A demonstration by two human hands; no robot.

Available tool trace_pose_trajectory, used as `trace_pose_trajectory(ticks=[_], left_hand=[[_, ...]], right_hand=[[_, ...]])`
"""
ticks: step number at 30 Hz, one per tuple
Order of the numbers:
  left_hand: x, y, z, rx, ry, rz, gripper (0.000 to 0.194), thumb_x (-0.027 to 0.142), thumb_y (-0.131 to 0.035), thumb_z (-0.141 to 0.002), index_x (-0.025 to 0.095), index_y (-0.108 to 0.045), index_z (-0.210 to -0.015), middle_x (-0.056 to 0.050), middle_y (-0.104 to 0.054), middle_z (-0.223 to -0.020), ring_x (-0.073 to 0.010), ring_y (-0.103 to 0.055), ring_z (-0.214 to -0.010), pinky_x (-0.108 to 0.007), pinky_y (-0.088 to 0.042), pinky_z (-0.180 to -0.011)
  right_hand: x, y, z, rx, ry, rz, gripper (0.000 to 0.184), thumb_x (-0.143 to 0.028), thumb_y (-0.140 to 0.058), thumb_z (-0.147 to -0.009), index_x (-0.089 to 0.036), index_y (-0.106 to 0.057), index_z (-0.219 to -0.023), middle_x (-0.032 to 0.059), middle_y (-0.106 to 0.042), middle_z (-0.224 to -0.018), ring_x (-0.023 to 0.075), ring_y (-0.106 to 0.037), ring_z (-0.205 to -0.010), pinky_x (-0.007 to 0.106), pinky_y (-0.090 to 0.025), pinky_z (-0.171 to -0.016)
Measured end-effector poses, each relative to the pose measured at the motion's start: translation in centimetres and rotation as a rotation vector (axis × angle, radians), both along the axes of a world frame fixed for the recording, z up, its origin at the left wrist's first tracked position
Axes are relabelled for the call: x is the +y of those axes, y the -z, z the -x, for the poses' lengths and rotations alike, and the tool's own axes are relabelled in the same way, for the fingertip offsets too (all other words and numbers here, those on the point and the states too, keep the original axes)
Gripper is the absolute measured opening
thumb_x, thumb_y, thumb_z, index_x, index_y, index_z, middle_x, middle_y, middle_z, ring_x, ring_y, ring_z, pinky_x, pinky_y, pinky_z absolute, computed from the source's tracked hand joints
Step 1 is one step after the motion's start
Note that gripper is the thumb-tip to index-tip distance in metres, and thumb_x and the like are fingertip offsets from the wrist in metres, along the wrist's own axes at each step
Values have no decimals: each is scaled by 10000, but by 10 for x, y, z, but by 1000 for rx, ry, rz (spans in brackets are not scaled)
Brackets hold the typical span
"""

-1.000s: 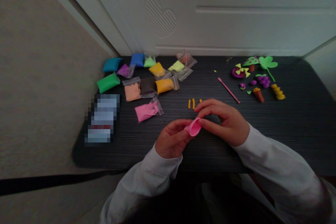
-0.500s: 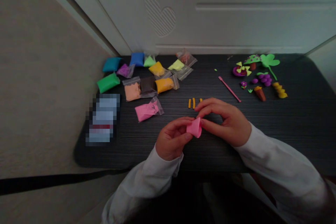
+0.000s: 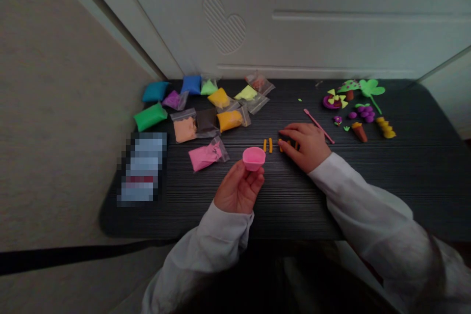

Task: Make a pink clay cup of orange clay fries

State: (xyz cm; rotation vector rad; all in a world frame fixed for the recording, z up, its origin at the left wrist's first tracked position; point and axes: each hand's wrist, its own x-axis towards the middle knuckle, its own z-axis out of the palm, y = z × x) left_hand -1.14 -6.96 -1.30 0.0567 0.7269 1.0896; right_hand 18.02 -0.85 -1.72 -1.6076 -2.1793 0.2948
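Note:
My left hand [image 3: 238, 190] holds a small pink clay cup [image 3: 253, 158] upright in its fingertips above the dark table [image 3: 405, 176]. My right hand [image 3: 303, 144] lies further back on the table, its fingers curled over small orange clay sticks [image 3: 267, 145]; two sticks lie free just left of the fingers, and another shows under them. A thin pink modelling tool [image 3: 318, 126] lies just beyond the right hand.
Several zip bags of coloured clay lie at the back left, a pink bag [image 3: 208, 154] nearest. Finished clay figures [image 3: 358, 105] stand at the back right. A blurred packet [image 3: 142, 167] lies at the left edge. A white panel [image 3: 294, 19] rises behind.
My right hand let go of the pink clay and moved back to the orange sticks. The left hand turned the pink piece upright, now cup-shaped, and lifted it slightly left.

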Motion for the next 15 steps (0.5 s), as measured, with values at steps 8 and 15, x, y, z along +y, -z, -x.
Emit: trace_pose_trajectory(ticks=[8, 15], left_hand=[[2, 2, -1, -1, -37, 42, 129, 130, -444, -806, 125, -571, -830, -58, -678, -770, -136, -651, -698, -231, -537, -634], [1, 0, -2, -13, -36, 40, 124, 126, -447, -803, 125, -565, -841, -53, -679, -750, -137, -652, -683, -222, -537, -618]], right_hand=[[0, -2, 22, -57, 2, -29, 234, -382, -500, -788, -257, -643, -925, 39, -599, -1068, 239, -481, -1042, 459, -241, -897], [3, -10, 17, 216, -18, 86, 119, -325, -594, -718, -232, -631, -782, 15, -645, -938, 207, -556, -939, 441, -308, -897]])
